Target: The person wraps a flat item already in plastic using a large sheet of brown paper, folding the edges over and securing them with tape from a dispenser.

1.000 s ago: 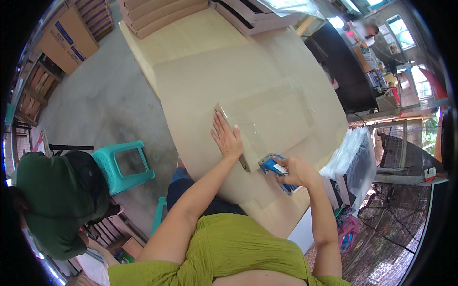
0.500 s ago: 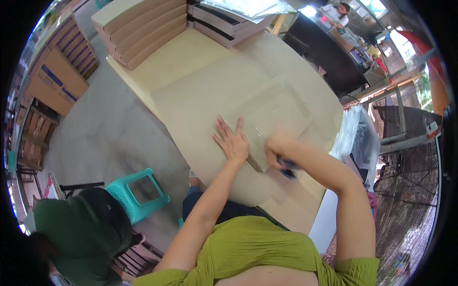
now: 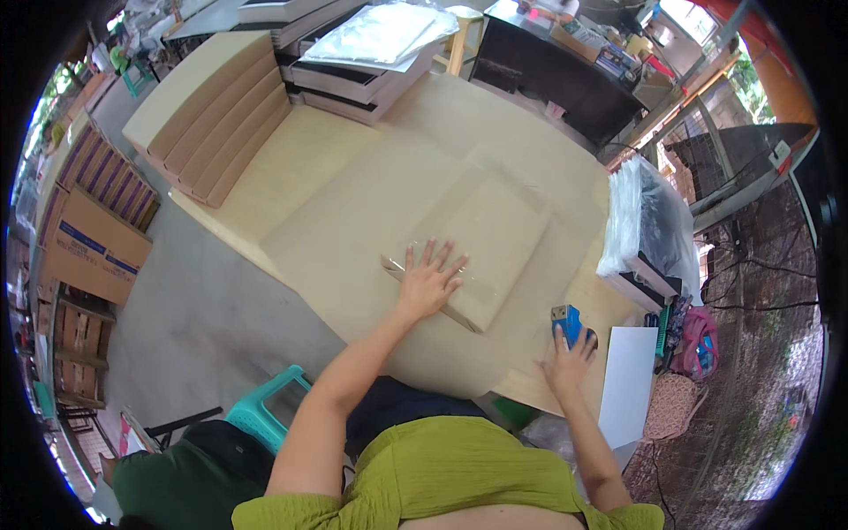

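Observation:
A flat package wrapped in brown paper (image 3: 495,221) lies at an angle on the work table, with shiny clear tape along its near edge. My left hand (image 3: 427,287) presses on the package's near edge, palm down with the fingers spread. To its right, a blue tape dispenser (image 3: 570,318) rests near the table's right side. My right hand (image 3: 565,364) is at the dispenser with its fingers stretched out, the tips touching or just over its near side, not wrapped round it. Beneath the package spreads a large sheet of brown paper (image 3: 340,216).
Brown boxes (image 3: 208,124) are stacked at the far left of the table, beside black-and-white boxes (image 3: 353,93) topped with clear plastic. Plastic-wrapped items (image 3: 649,221) stand at the right, near a white board (image 3: 629,380). A turquoise stool (image 3: 265,406) and a person in green (image 3: 190,477) are at lower left.
My right hand has moved from the package's near edge to the right, and the dispenser now sits on the table with the fingers opened. My left hand stays on the package while the view has shifted.

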Action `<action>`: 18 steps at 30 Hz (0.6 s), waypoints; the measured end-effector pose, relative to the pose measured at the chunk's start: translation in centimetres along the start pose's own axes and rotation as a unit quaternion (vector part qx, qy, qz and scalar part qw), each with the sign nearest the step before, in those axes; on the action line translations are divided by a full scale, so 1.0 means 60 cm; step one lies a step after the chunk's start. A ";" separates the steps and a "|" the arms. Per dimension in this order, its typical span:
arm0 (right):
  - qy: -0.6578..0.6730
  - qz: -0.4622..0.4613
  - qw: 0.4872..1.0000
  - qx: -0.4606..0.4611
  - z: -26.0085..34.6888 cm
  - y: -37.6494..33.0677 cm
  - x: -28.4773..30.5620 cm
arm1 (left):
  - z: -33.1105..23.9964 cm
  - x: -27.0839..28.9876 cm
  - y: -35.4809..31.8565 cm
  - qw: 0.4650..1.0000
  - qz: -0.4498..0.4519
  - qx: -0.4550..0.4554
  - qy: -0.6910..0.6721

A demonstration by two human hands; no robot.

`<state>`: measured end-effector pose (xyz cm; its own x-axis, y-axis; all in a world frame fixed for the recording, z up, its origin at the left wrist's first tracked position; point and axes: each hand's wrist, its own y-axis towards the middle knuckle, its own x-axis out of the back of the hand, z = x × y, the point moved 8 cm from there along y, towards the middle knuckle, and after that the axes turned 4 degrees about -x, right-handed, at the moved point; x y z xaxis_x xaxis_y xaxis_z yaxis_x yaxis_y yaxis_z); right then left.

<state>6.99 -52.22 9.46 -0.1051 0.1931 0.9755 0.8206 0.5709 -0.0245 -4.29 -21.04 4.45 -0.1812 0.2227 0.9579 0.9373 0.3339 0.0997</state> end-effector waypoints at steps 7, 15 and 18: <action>0.290 0.004 0.941 0.176 0.341 0.124 0.040 | 0.051 0.020 0.080 0.987 0.128 -0.096 0.024; 0.258 0.155 0.953 0.033 0.191 0.075 -0.052 | 0.140 0.031 0.086 0.991 0.032 0.029 -0.129; 0.184 0.052 0.979 -0.074 0.167 0.063 -0.035 | 0.146 0.027 0.097 0.987 0.007 0.019 -0.160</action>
<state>4.70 -42.47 5.12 0.1705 -0.0717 0.9827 0.8910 0.4372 -0.1227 -1.72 -10.71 4.21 -0.2590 0.5026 0.8248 0.9296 0.3617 0.0715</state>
